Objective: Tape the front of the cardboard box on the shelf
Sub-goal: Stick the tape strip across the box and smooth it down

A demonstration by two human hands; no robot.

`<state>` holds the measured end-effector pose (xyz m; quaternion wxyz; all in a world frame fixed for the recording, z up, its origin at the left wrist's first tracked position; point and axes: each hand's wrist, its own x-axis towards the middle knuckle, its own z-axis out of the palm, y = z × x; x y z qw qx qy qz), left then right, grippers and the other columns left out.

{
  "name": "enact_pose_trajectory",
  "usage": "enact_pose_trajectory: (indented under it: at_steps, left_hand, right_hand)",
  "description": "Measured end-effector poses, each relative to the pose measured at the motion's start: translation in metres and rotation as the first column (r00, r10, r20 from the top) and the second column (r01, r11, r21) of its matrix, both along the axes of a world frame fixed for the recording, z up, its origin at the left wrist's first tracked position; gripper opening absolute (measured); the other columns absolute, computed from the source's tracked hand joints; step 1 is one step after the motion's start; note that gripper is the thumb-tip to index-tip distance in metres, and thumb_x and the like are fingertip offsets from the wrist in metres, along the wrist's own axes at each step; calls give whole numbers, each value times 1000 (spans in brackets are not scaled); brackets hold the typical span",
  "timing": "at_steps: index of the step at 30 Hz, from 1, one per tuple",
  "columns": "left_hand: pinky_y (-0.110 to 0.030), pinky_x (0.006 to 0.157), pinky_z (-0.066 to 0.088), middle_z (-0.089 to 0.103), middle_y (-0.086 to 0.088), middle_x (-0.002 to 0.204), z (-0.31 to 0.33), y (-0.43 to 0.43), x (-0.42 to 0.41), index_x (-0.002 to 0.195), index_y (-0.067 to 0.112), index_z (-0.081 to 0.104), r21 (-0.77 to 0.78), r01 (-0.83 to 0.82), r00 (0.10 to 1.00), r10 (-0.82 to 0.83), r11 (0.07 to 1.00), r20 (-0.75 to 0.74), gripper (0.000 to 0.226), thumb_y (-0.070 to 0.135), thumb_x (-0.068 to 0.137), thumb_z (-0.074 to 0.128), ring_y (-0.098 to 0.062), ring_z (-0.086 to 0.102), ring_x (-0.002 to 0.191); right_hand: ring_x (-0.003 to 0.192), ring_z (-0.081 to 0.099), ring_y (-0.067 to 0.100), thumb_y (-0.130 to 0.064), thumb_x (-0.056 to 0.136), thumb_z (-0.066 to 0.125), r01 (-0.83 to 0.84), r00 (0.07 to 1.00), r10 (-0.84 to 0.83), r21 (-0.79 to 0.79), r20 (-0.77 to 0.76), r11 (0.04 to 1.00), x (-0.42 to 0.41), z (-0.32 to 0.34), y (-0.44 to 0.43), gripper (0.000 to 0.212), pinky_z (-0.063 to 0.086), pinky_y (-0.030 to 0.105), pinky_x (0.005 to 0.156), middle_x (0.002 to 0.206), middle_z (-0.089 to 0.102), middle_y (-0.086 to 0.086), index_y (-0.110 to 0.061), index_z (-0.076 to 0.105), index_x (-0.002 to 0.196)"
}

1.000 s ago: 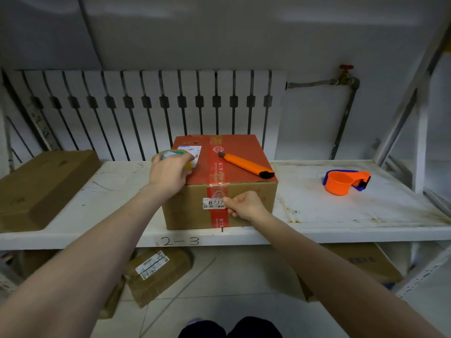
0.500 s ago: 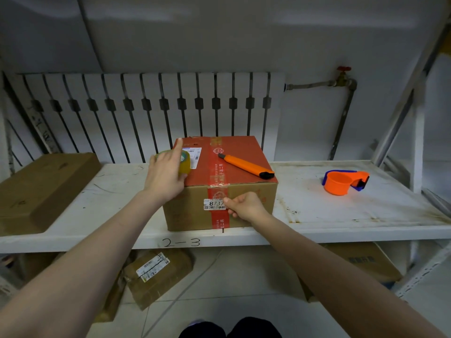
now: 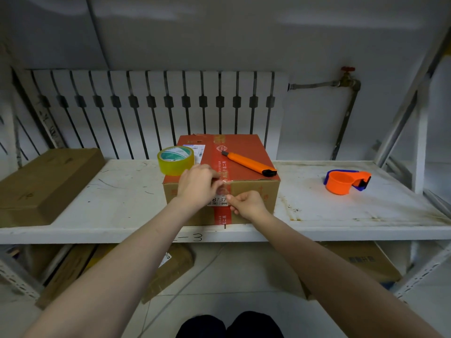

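Observation:
The cardboard box (image 3: pixel 253 198) with a red top stands at the shelf's front edge, a red band and a white label on its front. A yellow tape roll (image 3: pixel 175 160) rests on the box's top left corner, free of both hands. My left hand (image 3: pixel 197 185) is at the top front edge, its fingers closed on a strip of clear tape (image 3: pixel 223 189). My right hand (image 3: pixel 246 204) pinches the strip's lower end against the front face over the label. An orange utility knife (image 3: pixel 249 164) lies on the box top.
An orange and blue tape dispenser (image 3: pixel 346 181) sits on the white shelf (image 3: pixel 122 198) to the right. A flat brown box (image 3: pixel 46 181) lies at the left. A radiator is behind. More cartons are under the shelf.
My left hand set the tape roll down on the box top and moved right to the strip at the front edge. My right hand stayed on the front face.

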<state>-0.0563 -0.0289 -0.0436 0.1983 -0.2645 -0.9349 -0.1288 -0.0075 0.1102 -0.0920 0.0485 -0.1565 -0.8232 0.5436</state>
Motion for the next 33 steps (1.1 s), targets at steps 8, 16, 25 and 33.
enact_pose_trajectory:
  at_steps: [8,16,25,33]
  left_hand:
    - [-38,87,41,67,5,106,3,0,-3,107,26,69,-26,-30,999,29,999,-19,32,37,78,65,-20,51,106]
    - [-38,86,40,59,1,106,-3,4,2,106,20,60,-48,-15,1000,15,999,-6,40,35,71,71,-22,48,107]
    - [-38,88,39,57,0,112,-10,-2,6,110,19,56,-45,10,999,-11,999,-32,43,29,72,72,-23,46,110]
    - [-37,86,38,57,1,115,-24,-9,6,111,21,52,-64,38,992,-45,997,-120,41,28,73,68,-24,47,111]
  right_hand:
    - [62,58,11,-35,84,67,51,999,-52,-57,-10,997,-2,-4,-3,31,52,35,78,61,64,-2,-13,65,62]
    - [57,55,8,-29,85,66,16,998,-10,-97,61,995,9,7,0,22,44,23,60,63,62,-2,-11,65,72]
    - [85,59,18,-31,89,55,204,902,175,748,-394,632,8,51,9,17,48,31,65,90,65,0,-16,64,91]
    - [95,56,22,-46,68,75,256,845,353,883,-402,393,-17,7,22,50,44,35,80,103,61,2,-18,58,106]
